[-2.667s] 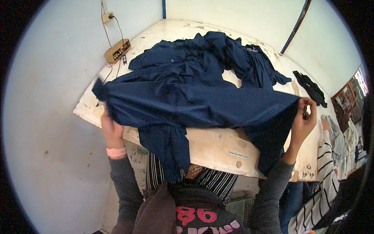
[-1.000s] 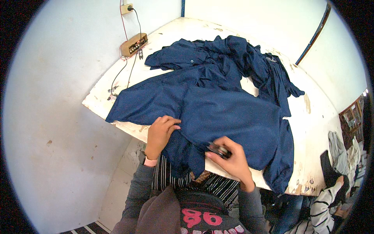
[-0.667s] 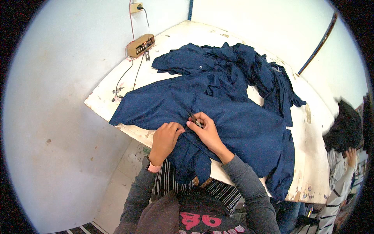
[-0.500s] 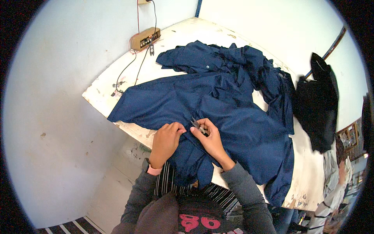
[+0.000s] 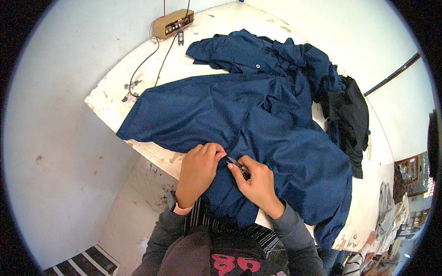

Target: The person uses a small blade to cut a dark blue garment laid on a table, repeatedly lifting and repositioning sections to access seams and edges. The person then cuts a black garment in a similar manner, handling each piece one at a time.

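Left hand pinches a fold of the navy garment between thumb and fingertips; the right hand curls around small dark snips, their pointed tips just beside the left fingertips. Broad cloth panels lie softly creased, bunching into rumples farther back, where a pale round button shows. The garment covers the middle of the cream, stained surface and drapes over its near edge. Black cloth slumps against its right side. Bare room opens at upper left, crossed by thin dark cables; a narrower strip runs along the right.
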The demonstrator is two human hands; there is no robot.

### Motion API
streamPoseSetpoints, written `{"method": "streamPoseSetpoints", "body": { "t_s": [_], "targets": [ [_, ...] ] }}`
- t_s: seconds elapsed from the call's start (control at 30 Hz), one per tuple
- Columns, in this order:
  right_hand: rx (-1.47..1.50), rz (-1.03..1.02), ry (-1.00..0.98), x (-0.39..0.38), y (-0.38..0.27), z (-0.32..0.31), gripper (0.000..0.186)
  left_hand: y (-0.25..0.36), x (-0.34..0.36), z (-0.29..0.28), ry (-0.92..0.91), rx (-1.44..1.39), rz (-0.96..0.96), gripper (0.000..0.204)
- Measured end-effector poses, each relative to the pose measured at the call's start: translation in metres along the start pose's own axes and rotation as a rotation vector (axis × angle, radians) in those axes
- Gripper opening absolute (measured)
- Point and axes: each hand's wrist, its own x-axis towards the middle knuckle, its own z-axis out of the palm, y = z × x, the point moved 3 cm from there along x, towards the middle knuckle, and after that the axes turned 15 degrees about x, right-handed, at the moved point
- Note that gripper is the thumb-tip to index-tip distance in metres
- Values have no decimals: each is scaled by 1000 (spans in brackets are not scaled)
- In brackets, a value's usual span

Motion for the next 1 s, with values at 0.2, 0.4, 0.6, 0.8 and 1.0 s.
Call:
{"method": "streamPoseSetpoints", "body": {
  "t_s": [0.2,0.4,0.6,0.8,1.0],
  "targets": [
    [-108,-36,-24,-1,5,7,27,2,1,-1,-40,-20,-1,13],
    [-179,-98,-19,-3,6,11,24,2,0,0,-17,16,25,15],
    [-189,-117,-3,-3,4,13,25,0,-1,1,-35,28,6,12],
    [-58,-38,27,-12,-4,-14,30,2,3,0,-6,-22,28,18],
    [-19,127,571,-95,14,-128,34,3,3,-4,-36,37,102,23]
  ]
}}
